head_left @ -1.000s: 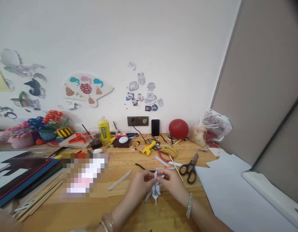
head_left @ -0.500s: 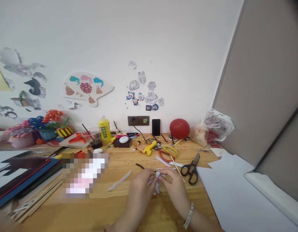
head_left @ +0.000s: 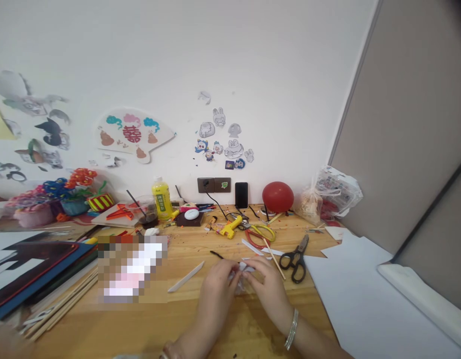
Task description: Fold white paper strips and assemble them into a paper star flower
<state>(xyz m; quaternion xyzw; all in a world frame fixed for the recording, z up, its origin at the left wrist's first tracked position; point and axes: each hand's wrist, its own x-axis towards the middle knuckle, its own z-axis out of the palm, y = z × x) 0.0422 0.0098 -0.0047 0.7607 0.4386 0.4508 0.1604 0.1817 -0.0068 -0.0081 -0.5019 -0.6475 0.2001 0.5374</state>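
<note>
Between my two hands is a small piece of folded white paper (head_left: 246, 268), partly covered by my fingers. My left hand (head_left: 222, 278) pinches it from the left, and my right hand (head_left: 264, 277) grips it from the right with thumb and fingers closed. Its exact shape is hidden. A dark thin stick (head_left: 216, 255) lies just beyond my left hand. White paper strips (head_left: 252, 248) rest behind my hands, and another strip (head_left: 186, 276) lies to the left. Black-handled scissors (head_left: 295, 259) lie to the right of my right hand.
At the back are a yellow glue gun (head_left: 230, 228), red-and-yellow-handled scissors (head_left: 262, 234), a red balloon (head_left: 277, 197), a phone (head_left: 241, 195) and a yellow bottle (head_left: 162, 198). White sheets (head_left: 359, 294) cover the right side. Wooden sticks (head_left: 68, 304) lie left, near another person's blurred hand (head_left: 8, 341).
My fingers have shifted slightly on the white paper, and less of it hangs visibly below them now. Both hands stay in nearly the same place; the view has moved a little.
</note>
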